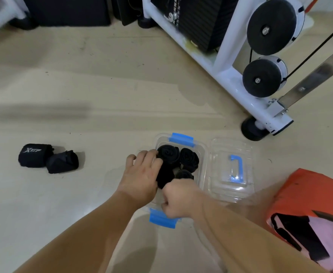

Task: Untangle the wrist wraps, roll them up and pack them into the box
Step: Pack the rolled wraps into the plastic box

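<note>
Floor (102, 85), left: two rolled wraps (35, 155), touching each other, well apart from the box and not yet packed. Centre: clear box (201, 154) with blue clips, open, holding two finished rolls (168, 152) at its far side and a third roll (184, 174) nearer; left hand (142, 174) curled round a fourth roll (164, 180) inside the box, right hand (178, 201) bunched like a fist at the near rim, its contents not discernible. Right: lid (232, 170) lying off beside the box; task judged well past halfway, with the floor pair and closing left.
</note>
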Demonstrator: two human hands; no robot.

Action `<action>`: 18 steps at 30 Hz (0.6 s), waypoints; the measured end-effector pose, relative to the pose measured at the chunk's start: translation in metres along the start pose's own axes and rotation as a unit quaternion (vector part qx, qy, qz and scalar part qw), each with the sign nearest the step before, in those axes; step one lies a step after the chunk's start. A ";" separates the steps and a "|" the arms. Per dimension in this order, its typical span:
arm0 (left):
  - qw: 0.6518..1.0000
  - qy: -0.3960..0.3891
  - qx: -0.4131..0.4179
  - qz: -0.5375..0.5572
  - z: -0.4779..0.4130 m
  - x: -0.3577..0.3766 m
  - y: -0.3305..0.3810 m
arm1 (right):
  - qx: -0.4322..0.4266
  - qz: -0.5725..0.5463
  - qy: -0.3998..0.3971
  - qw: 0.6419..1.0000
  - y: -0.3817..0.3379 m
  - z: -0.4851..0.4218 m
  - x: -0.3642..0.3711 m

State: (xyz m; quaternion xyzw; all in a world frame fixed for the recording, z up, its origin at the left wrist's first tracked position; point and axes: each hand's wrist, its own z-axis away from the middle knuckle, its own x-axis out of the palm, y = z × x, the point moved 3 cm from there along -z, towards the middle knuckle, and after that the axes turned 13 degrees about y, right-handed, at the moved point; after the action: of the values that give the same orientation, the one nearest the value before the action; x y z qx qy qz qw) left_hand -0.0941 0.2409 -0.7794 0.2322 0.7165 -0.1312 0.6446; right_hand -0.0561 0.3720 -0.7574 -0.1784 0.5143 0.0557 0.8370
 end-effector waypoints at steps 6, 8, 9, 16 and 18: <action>0.962 -0.169 -0.189 0.100 0.034 -0.011 -0.019 | 0.096 -0.105 -0.085 0.986 -0.019 -0.005 0.017; 0.930 -0.211 -0.244 0.177 0.047 -0.007 -0.013 | 0.104 -0.096 -0.088 0.986 -0.021 -0.007 0.016; 0.919 -0.220 -0.261 0.199 0.052 -0.004 -0.011 | 0.107 -0.089 -0.090 0.986 -0.021 -0.007 0.016; 0.900 -0.244 -0.269 0.241 0.055 0.006 -0.021 | 0.130 -0.080 -0.149 0.977 -0.026 -0.022 0.013; 0.905 -0.233 -0.255 0.249 0.056 0.002 -0.026 | 0.137 -0.066 -0.168 0.974 -0.027 -0.032 -0.003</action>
State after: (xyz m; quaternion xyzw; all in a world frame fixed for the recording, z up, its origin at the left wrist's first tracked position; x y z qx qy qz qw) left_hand -0.0592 0.1916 -0.7914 0.1939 0.4733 0.1703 0.8422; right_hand -0.0772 0.3356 -0.7611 -0.0839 0.3558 -0.0412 0.9299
